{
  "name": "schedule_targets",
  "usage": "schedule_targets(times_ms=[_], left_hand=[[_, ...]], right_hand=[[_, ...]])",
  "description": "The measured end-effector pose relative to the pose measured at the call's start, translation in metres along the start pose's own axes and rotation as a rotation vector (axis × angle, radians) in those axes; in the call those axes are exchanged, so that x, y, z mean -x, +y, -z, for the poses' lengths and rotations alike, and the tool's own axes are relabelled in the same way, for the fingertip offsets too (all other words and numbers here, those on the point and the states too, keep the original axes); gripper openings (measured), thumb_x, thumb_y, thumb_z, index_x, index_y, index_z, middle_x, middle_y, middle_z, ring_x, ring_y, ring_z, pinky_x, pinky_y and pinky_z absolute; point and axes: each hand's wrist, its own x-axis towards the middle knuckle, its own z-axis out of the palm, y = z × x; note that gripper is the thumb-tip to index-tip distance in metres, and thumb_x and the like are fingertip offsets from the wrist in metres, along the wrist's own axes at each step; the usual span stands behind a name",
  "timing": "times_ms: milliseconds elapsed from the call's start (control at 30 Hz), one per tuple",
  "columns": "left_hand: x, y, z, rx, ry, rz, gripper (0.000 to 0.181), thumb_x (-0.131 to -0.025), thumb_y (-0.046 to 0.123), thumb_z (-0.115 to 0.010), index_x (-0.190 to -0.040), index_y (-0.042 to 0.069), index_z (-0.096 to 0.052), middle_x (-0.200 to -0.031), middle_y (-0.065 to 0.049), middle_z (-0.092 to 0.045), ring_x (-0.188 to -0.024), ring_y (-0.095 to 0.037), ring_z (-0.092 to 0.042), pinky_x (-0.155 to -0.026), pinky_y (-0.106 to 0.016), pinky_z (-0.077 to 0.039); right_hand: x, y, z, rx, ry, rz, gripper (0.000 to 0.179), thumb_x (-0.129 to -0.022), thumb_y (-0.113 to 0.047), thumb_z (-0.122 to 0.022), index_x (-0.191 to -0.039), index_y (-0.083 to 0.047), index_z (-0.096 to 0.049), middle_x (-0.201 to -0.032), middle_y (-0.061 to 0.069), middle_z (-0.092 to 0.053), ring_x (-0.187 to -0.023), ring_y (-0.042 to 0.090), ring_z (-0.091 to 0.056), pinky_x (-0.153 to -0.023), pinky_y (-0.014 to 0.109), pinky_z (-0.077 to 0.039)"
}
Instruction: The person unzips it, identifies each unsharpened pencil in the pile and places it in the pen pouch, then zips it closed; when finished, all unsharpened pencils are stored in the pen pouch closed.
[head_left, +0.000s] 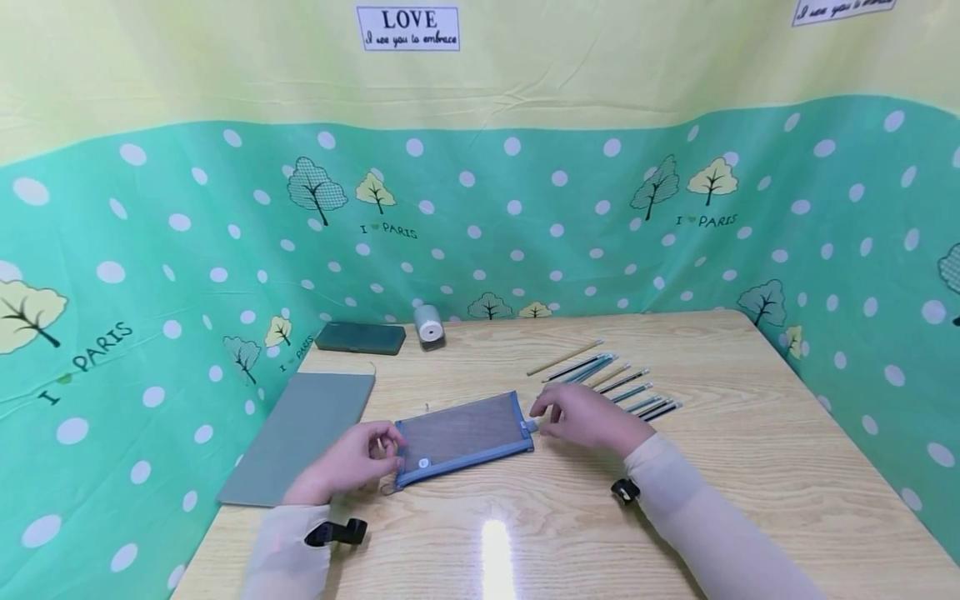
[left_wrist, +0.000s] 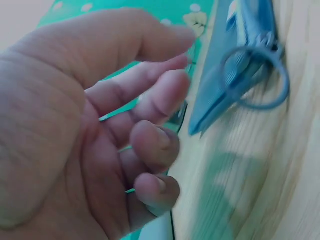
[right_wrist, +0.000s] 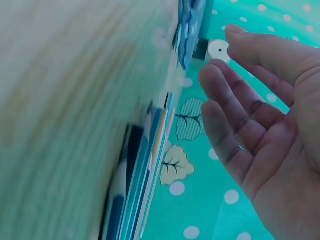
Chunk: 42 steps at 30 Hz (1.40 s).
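Observation:
A flat blue mesh zipper pouch [head_left: 465,432] lies on the wooden table between the two hands. My left hand [head_left: 348,462] hovers at the pouch's left end; in the left wrist view its loosely bent fingers [left_wrist: 167,95] hold nothing and stand apart from the pouch's zipper corner and its round pull ring [left_wrist: 286,92]. Beside the pouch's right end is my right hand [head_left: 588,417]. Its fingers [right_wrist: 220,85] are relaxed with nothing between them in the right wrist view. Several pencils [head_left: 628,393] lie in a loose row just beyond that hand, which partly hides some.
A grey flat board [head_left: 300,437] lies at the left. Near the back edge are a dark green case [head_left: 360,338] and a small white-and-grey cylinder [head_left: 429,325]. A patterned green curtain [head_left: 517,217] surrounds the table [head_left: 750,467].

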Motion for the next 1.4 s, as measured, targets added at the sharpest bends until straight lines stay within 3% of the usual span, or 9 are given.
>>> schedule_targets(times_ms=[133,267,500,733,833,1167,1400], left_hand=[[-0.008,0.005,-0.008,-0.049,0.058,-0.029,0.02,-0.089,0.012,-0.083,-0.106,0.013,-0.072,-0.086,0.004,-0.064,-0.057,-0.01,-0.052,-0.052,-0.027,-0.047],[-0.013,0.014,-0.016,-0.1,0.069,-0.049,0.022,-0.087,0.016,-0.086,-0.106,0.015,-0.074,-0.088,0.005,-0.064,-0.06,-0.011,-0.054,-0.056,-0.028,-0.049],[-0.015,0.023,-0.024,-0.275,0.08,-0.074,0.028,-0.084,0.026,-0.09,-0.107,0.022,-0.075,-0.097,0.005,-0.062,-0.066,-0.008,-0.053,-0.064,-0.027,-0.048],[-0.013,0.021,-0.027,-0.295,0.041,-0.068,0.041,-0.074,0.036,-0.096,-0.107,0.022,-0.075,-0.105,0.011,-0.062,-0.093,-0.015,-0.06,-0.083,-0.033,-0.052],[-0.014,0.018,-0.028,-0.312,0.032,-0.067,0.04,-0.073,0.035,-0.096,-0.105,0.024,-0.075,-0.104,0.013,-0.061,-0.095,-0.013,-0.06,-0.086,-0.033,-0.052],[-0.014,0.013,-0.029,-0.291,0.036,-0.103,0.021,-0.083,0.028,-0.09,-0.099,0.026,-0.076,-0.097,0.008,-0.063,-0.08,-0.013,-0.057,-0.073,-0.028,-0.048],[-0.014,0.011,-0.03,-0.219,0.042,-0.106,0.014,-0.088,0.024,-0.086,-0.087,0.028,-0.073,-0.086,0.011,-0.062,-0.071,-0.011,-0.057,-0.065,-0.027,-0.049]], right_hand=[[0.001,0.006,0.009,-0.016,0.034,-0.008,0.025,-0.095,-0.013,-0.078,-0.12,-0.011,-0.076,-0.116,0.001,-0.07,-0.091,0.009,-0.066,-0.07,0.028,-0.056],[0.002,0.014,0.018,-0.042,0.072,-0.045,0.022,-0.096,-0.015,-0.077,-0.118,-0.013,-0.076,-0.114,0.003,-0.07,-0.092,0.011,-0.064,-0.07,0.028,-0.056],[0.007,0.025,0.034,-0.067,0.144,-0.089,0.016,-0.097,-0.015,-0.077,-0.113,-0.018,-0.077,-0.102,-0.007,-0.069,-0.088,0.011,-0.063,-0.071,0.033,-0.055],[0.015,0.034,0.05,-0.101,0.206,-0.12,0.014,-0.098,-0.015,-0.075,-0.111,-0.02,-0.077,-0.105,-0.004,-0.07,-0.089,0.016,-0.064,-0.073,0.037,-0.055],[0.017,0.037,0.053,-0.103,0.224,-0.125,0.014,-0.099,-0.016,-0.074,-0.111,-0.019,-0.077,-0.104,-0.004,-0.07,-0.09,0.017,-0.063,-0.074,0.037,-0.054],[0.021,0.045,0.06,-0.091,0.257,-0.143,0.014,-0.099,-0.016,-0.074,-0.112,-0.019,-0.078,-0.1,-0.005,-0.07,-0.09,0.018,-0.063,-0.073,0.037,-0.055],[0.023,0.05,0.063,-0.102,0.267,-0.164,0.013,-0.1,-0.018,-0.074,-0.112,-0.02,-0.078,-0.102,-0.005,-0.071,-0.091,0.019,-0.063,-0.074,0.039,-0.055]])
